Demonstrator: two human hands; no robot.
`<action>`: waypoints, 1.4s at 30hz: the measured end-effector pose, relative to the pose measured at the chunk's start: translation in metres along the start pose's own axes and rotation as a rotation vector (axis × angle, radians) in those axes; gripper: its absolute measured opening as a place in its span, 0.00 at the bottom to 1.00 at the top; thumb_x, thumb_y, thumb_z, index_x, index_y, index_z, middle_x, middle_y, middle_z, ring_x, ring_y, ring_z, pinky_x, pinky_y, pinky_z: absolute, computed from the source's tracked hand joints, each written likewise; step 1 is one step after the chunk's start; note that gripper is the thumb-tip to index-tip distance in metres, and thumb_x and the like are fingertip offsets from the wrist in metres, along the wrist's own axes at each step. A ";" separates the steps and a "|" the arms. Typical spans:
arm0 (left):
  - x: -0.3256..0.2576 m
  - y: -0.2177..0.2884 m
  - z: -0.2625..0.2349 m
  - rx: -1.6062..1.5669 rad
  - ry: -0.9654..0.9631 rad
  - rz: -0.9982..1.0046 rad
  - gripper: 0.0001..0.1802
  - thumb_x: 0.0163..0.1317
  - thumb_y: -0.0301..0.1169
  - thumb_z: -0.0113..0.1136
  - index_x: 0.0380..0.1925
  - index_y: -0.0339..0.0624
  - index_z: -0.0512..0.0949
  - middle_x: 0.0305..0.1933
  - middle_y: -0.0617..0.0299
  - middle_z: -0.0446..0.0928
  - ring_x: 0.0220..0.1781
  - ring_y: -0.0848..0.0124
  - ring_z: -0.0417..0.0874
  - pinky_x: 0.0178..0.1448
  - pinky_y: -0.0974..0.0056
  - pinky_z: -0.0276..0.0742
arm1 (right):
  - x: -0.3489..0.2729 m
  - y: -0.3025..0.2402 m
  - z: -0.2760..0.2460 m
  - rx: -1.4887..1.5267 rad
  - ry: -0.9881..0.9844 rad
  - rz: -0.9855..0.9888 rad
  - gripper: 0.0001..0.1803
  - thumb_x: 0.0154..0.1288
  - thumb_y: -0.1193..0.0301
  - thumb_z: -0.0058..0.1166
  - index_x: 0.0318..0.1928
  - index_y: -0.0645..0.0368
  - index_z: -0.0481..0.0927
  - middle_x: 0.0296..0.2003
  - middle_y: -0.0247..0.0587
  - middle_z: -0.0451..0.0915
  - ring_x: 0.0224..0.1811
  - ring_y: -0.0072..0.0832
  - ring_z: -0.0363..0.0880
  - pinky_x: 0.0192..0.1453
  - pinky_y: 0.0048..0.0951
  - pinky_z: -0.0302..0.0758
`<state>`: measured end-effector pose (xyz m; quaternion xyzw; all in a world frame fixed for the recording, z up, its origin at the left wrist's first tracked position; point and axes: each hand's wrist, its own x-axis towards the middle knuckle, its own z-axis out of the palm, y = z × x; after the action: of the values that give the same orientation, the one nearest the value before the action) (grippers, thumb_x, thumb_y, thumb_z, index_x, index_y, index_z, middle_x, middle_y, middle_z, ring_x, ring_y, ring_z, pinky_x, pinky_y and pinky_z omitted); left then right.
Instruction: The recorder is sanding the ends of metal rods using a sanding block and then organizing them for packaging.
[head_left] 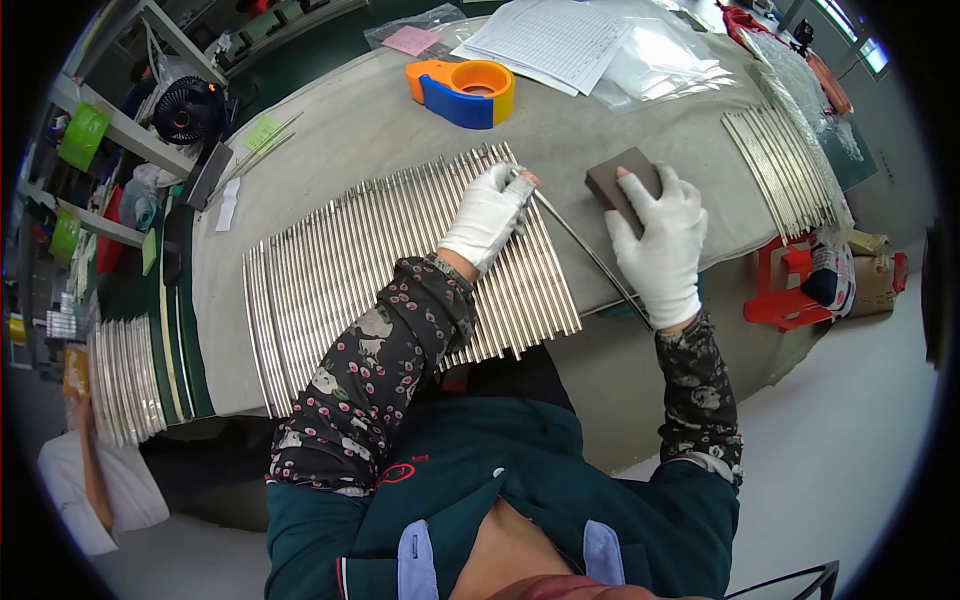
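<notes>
Between left hand (490, 217), clamped around it, and right hand (662, 245), clasping block (606, 185): metal rod (590, 252).

We pinch 1 metal rod (590, 249) in our gloved left grip (487, 218) at the right end of a row of silvery rods (372, 270) on the tabletop (330, 150); our right grip (662, 235) touches a brown block (641, 168), a tape dispenser (447, 99) beyond

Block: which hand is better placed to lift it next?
Right, most likely. The right hand has its fingers over the block, while the left hand grips a rod and is farther off, above the row of rods.
</notes>
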<state>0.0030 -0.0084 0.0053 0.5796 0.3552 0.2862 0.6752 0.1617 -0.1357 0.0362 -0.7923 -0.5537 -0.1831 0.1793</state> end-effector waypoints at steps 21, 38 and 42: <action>-0.006 0.006 0.005 0.075 0.066 -0.026 0.13 0.68 0.38 0.55 0.34 0.40 0.73 0.23 0.71 0.68 0.20 0.83 0.66 0.22 0.76 0.65 | 0.001 0.019 0.020 -0.026 0.050 -0.064 0.24 0.50 0.61 0.63 0.51 0.45 0.80 0.52 0.52 0.73 0.53 0.46 0.71 0.50 0.44 0.70; -0.001 0.022 -0.025 0.238 0.243 0.168 0.17 0.65 0.35 0.56 0.47 0.33 0.74 0.35 0.63 0.76 0.33 0.78 0.74 0.40 0.71 0.73 | -0.042 -0.004 0.003 0.097 -0.222 -0.255 0.10 0.58 0.73 0.52 0.42 0.58 0.74 0.27 0.41 0.76 0.29 0.37 0.79 0.31 0.36 0.76; -0.085 0.016 -0.033 0.728 0.076 0.543 0.17 0.57 0.29 0.60 0.45 0.33 0.74 0.39 0.50 0.77 0.42 0.59 0.79 0.50 0.59 0.74 | -0.030 -0.018 0.009 0.125 -0.367 -0.181 0.17 0.56 0.76 0.52 0.49 0.59 0.75 0.29 0.43 0.77 0.33 0.40 0.79 0.37 0.37 0.75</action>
<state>-0.0730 -0.0541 0.0316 0.8407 0.2921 0.3303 0.3143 0.1357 -0.1496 0.0152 -0.7468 -0.6562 -0.0167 0.1071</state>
